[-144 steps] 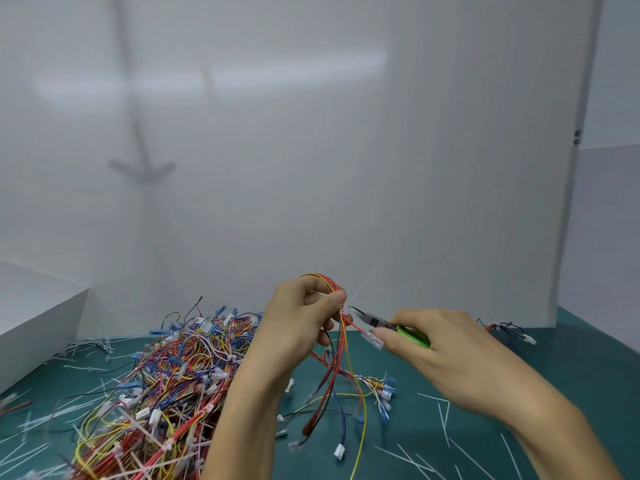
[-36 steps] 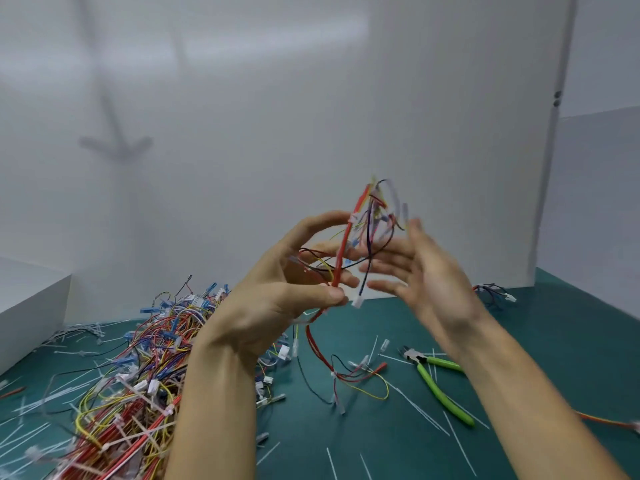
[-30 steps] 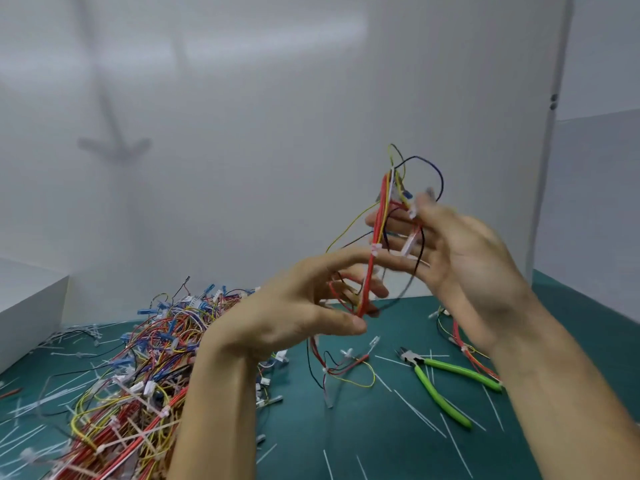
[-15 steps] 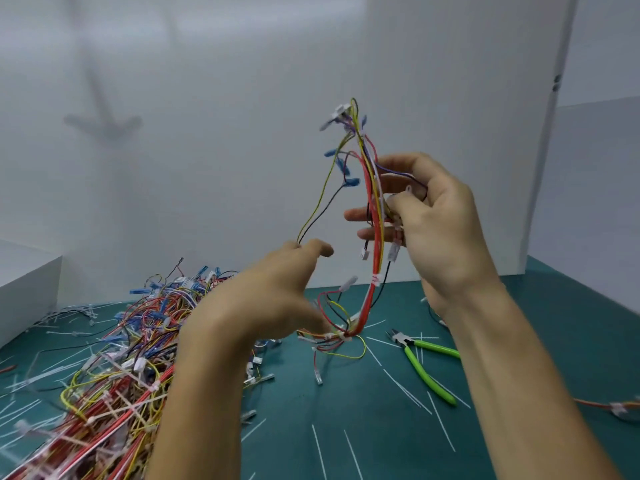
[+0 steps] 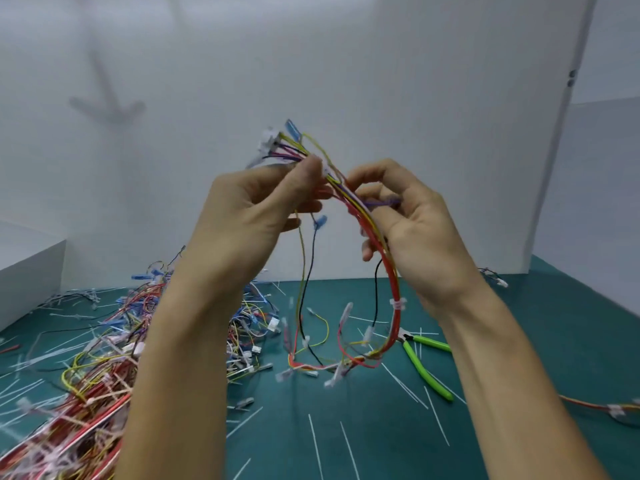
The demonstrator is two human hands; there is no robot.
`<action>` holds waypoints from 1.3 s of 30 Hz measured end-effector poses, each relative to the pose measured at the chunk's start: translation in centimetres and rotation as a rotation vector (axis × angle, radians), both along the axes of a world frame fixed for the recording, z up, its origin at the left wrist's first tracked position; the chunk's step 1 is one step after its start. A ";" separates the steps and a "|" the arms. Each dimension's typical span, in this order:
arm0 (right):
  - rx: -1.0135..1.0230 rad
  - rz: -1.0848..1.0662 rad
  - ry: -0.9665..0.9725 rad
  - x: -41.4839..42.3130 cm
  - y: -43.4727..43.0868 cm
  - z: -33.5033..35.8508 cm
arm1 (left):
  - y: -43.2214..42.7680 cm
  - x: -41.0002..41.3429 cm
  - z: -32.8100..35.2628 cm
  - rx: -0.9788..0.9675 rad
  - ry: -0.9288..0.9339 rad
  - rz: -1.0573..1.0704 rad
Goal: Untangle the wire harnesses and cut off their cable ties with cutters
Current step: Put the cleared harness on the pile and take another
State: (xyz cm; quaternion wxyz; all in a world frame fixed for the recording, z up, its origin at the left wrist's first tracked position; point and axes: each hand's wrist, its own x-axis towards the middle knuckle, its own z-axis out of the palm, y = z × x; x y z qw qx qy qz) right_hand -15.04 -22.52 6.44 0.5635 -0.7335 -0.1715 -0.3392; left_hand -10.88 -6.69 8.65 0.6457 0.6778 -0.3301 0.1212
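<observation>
Holding one wire harness [image 5: 393,289] up over the bench [image 5: 381,445], I pinch its connector end in my left grip [image 5: 249,220] and curl my right grip [image 5: 415,230] round the red bundle just beside. The green cutters [image 5: 426,368] lie on the bench below right, untouched.

Smooth, slightly glossy plastic insulation in red, yellow, black and purple on the wire harness [image 5: 394,285] at centre frame, cinched by a white plastic cable tie [image 5: 397,303]. Same shiny plastic sheathing across the pile [image 5: 104,368] at lower left. Glossy green plastic handles and dull grey metal jaws on the cutters [image 5: 427,372], right of centre. Matt teal mat [image 5: 571,341] below; smooth white panels [image 5: 381,64] above, faintly sheened.
</observation>
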 end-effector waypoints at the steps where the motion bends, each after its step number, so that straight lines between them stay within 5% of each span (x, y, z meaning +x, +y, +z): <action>1: -0.030 -0.003 0.044 0.1 0.1 -0.1 | -0.3 -0.1 0.0 -0.039 0.009 -0.007; 11: -0.162 -0.316 0.134 -1.2 -0.1 0.7 | -1.6 0.2 -0.5 -0.211 0.134 0.073; 19: -0.397 -0.324 0.164 -2.2 0.7 0.8 | -1.8 0.5 -0.5 -0.373 0.126 0.041; 30: 0.061 -0.381 0.005 -1.1 0.2 0.4 | -1.3 1.2 -1.0 -0.305 0.028 0.014; 33: 0.192 -0.384 0.024 -0.8 -0.2 0.4 | -0.8 1.6 -1.2 -0.178 0.060 0.051; 39: 0.366 -0.289 0.005 -0.8 -0.7 0.4 | 0.7 1.8 -1.5 0.378 0.122 -0.114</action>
